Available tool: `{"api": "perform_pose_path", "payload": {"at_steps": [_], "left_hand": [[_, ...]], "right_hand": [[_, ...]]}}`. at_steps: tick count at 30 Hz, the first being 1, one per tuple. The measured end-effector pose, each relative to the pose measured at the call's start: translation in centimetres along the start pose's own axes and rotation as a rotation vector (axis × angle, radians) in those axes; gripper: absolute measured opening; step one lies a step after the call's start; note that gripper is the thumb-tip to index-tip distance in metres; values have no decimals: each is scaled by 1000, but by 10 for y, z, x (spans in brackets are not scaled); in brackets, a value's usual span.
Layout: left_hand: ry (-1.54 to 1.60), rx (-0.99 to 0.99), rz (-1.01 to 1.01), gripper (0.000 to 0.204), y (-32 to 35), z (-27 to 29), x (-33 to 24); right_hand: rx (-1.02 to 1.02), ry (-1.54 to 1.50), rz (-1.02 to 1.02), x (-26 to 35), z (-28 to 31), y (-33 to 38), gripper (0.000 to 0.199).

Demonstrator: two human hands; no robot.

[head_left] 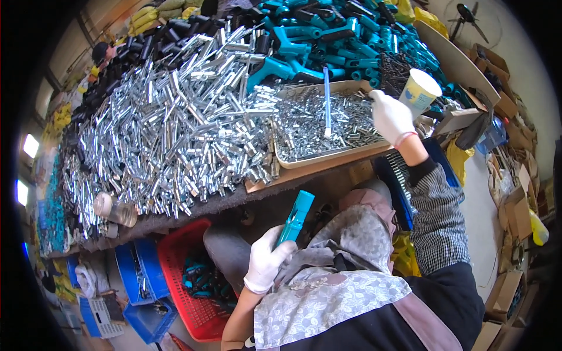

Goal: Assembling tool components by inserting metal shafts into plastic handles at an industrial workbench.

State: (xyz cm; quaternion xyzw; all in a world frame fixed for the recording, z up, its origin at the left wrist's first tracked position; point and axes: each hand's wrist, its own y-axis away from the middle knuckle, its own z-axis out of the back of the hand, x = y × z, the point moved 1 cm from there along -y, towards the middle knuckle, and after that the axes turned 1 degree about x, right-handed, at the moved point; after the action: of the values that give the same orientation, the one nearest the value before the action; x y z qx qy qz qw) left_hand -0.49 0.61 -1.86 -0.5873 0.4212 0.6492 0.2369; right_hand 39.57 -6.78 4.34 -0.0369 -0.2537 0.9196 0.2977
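Note:
My left hand [266, 260], in a white glove, is wrapped round a teal plastic tool housing [297, 215] and holds it tilted up over my lap. My right hand [391, 116], also gloved, reaches over the right end of a shallow tray [316, 161] of small metal parts. Its fingers are pressed together at the tray's far right corner, and what they hold, if anything, is too small to make out. A blue-and-white stick [327, 105] lies across the parts in the tray. Beside the right hand stands a paper cup [419, 90].
A large heap of shiny metal tubes [170, 117] covers the table's left, with teal housings [351, 41] piled behind the tray. A clear jar [115, 210] lies at the table's front edge. Below are a red basket [181, 292] with teal-and-black parts and blue bins [140, 272].

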Motion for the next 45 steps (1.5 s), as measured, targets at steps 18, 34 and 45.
{"api": "perform_pose_path", "payload": {"at_steps": [18,34,45], "left_hand": [[-632,-273,-302,51,-3,-8,-24],[-766,-290,-460,52,-1,10,-18],[-329,-68,-251,45,-10,15,-2]], "right_hand": [[35,-623,473,148,44,156,56],[-309,-717,126,104,30,113,45],[-384,-68,129,50,16,62,21]]}}
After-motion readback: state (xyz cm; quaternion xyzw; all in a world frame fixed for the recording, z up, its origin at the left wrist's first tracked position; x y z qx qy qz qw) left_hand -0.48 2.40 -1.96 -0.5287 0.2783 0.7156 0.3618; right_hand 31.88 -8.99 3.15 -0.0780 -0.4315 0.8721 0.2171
